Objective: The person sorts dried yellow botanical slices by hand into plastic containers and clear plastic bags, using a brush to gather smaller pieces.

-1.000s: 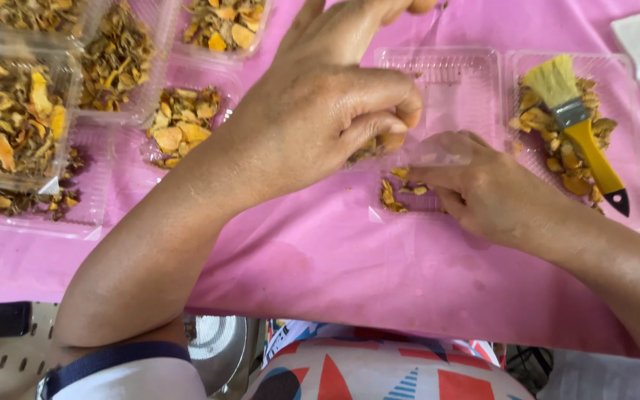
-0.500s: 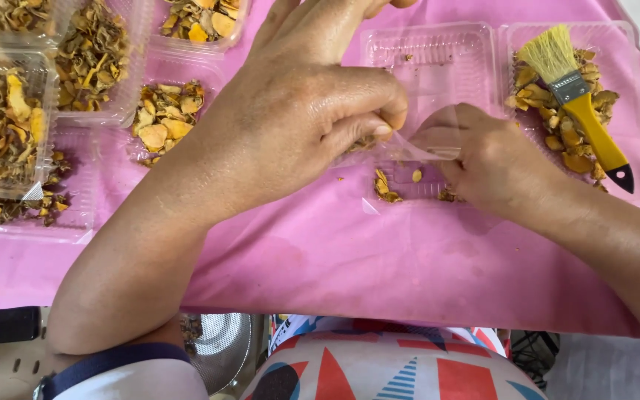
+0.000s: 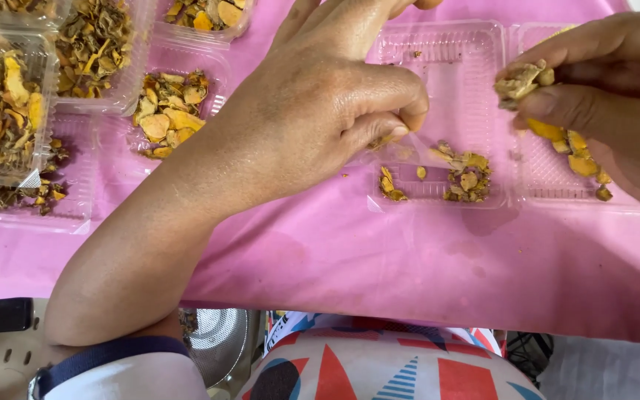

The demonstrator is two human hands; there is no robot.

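The right hand (image 3: 601, 96) pinches a small bunch of dry yellow slices (image 3: 521, 80) just above the clear plastic tray (image 3: 438, 52), while the left hand (image 3: 320, 111) nips its near edge, so drop them slowly into the middle.

Clear plastic clamshell trays only, no labels or screens. Open tray (image 3: 438, 67) centre on pink worktop (image 3: 379, 259), few yellow dried pieces (image 3: 468, 178) inside. Another tray (image 3: 557, 178) at right. Four filled trays (image 3: 9, 111) stacked top left.
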